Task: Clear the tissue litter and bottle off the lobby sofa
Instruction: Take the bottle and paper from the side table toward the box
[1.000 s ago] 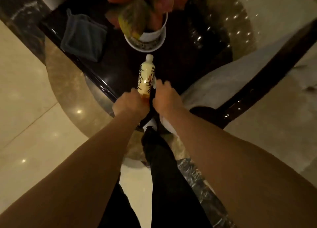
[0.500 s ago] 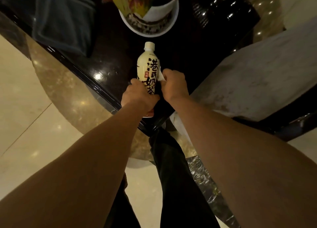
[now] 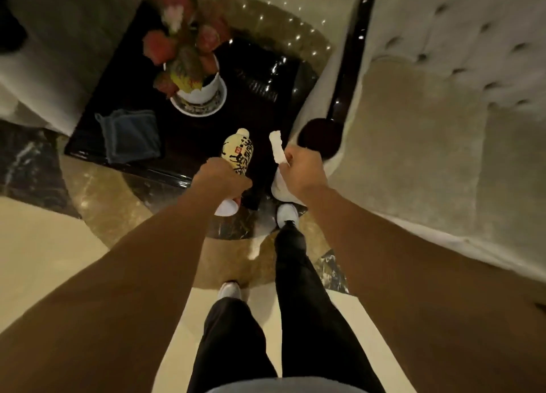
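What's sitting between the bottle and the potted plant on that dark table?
Nothing: in the head view the stretch of dark table between the bottle, held in the left hand, and the potted plant is bare glossy surface.

Dark glossy tabletop (image 3: 206, 126) between pale upholstered seats, set on a polished marble floor (image 3: 44, 245); on it a potted plant (image 3: 189, 64) in a white pot on a saucer (image 3: 199, 109) toward the middle, and a folded grey-blue cloth (image 3: 130, 135) near the left front edge
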### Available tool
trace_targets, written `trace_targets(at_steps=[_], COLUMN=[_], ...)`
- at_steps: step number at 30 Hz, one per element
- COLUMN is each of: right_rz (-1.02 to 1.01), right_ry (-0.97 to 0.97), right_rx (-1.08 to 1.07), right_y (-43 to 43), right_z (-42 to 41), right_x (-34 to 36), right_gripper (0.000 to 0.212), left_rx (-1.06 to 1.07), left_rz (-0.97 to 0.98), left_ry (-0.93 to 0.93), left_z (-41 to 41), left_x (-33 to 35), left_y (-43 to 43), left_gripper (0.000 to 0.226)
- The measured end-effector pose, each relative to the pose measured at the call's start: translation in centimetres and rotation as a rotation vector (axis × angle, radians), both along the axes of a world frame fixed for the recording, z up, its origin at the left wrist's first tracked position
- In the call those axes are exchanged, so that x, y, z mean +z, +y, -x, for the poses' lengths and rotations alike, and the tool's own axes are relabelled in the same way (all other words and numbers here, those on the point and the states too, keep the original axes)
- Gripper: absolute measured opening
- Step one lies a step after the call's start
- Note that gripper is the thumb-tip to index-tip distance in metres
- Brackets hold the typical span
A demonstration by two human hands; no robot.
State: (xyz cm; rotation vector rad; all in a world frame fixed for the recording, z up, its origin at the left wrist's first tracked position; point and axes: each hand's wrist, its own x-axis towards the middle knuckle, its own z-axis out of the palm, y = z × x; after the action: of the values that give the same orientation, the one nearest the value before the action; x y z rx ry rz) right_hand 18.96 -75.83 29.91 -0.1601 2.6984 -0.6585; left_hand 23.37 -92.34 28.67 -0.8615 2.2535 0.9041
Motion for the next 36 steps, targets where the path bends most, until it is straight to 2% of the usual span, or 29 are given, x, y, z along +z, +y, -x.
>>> trace_targets(at_steps=[4, 8, 13, 18, 21, 24, 28, 32, 36], right_rz=[-0.073, -0.083, -0.067, -0.115, -0.185, -0.296, -0.387, -0.384, -0.405], right_ry=[-0.027, -0.002, 0.058, 0.091, 0.094, 0.060, -0.045, -0.089, -0.142], right_rx=[-0.111, -0.289, -0.537, -0.723, -0.845, -0.974, -1.097, -1.136, -1.128], right_y=[7.8, 16.8, 28.3, 42.4, 52.3, 62.3, 73.0, 80.9, 89.8], right_z=[-6.1, -10.3, -14.5, -21.3, -26.8, -34.6, -42.6, -44.3, -42.9], right_x=[7.3, 13.1, 18.3, 21.2, 22.1, 22.8, 22.6, 21.4, 19.3], right_gripper=[0.006, 0.011, 0.011, 0.009, 0.011, 0.011, 0.009, 0.013, 0.011], left_rx=[-0.312, -0.623, -0.945, -1.234, -1.309, -1.413, -1.483, -1.615, -1.683], left_rz=[0.030, 0.041, 0.022, 0.047, 0.087, 0.028, -0.176, -0.242, -0.236], left_ry=[0.010, 0.014, 0.097, 0.179, 0.241, 0.289, 0.218, 0.107, 0.082], left_z=[-1.1, -1.7, -3.3, -6.2, -8.7, -12.9, -19.2, -22.0, -20.9], left_x=[8.4, 14.9, 21.3, 25.4, 26.7, 26.3, 24.8, 23.6, 22.0], left_y=[5.4, 14.3, 28.8, 45.4, 55.8, 67.8, 80.6, 91.3, 102.6], left_gripper=[0.067, 0.044, 0.022, 0.014, 0.021, 0.023, 0.029, 0.047, 0.038])
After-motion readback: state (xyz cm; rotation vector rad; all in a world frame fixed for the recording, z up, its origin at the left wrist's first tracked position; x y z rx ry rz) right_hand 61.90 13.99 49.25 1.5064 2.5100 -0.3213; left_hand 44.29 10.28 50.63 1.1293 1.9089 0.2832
